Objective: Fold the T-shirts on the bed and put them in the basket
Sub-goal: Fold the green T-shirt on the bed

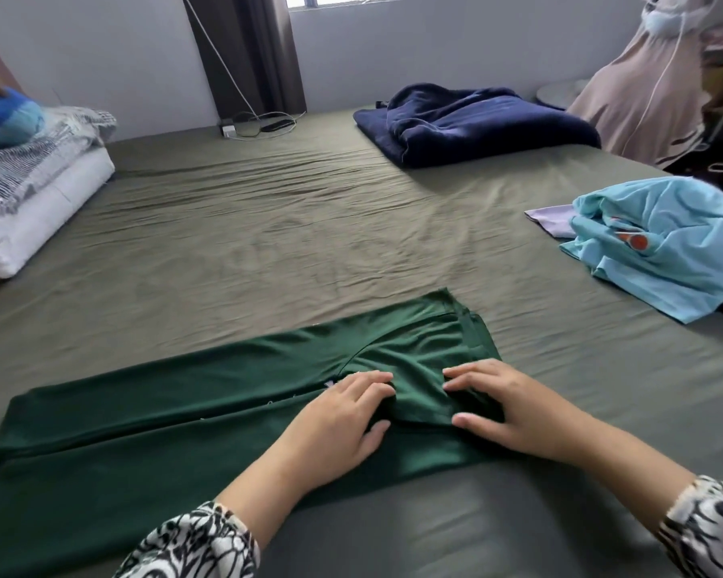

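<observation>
Pressing from the head view, the left hand (343, 419) and right hand (506, 410), fingers pinching a loose ridge, held the green T-shirt (151, 427) at six o'clock on the bed (268, 227). Slippery folds might have sprung open; the basket was unseen.

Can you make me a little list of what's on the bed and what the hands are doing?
bed: wide mattress under a wrinkled olive-green sheet
being folded: dark green T-shirt, laid flat in a long strip, near edge
left hand: fingers curled, pinching a fold of the green cloth
right hand: fingers pinching the same fold from the other side
waiting: crumpled light blue T-shirt, right side
far side: bundled navy blue blanket
left edge: stacked white and patterned bedding
basket: not in view
</observation>
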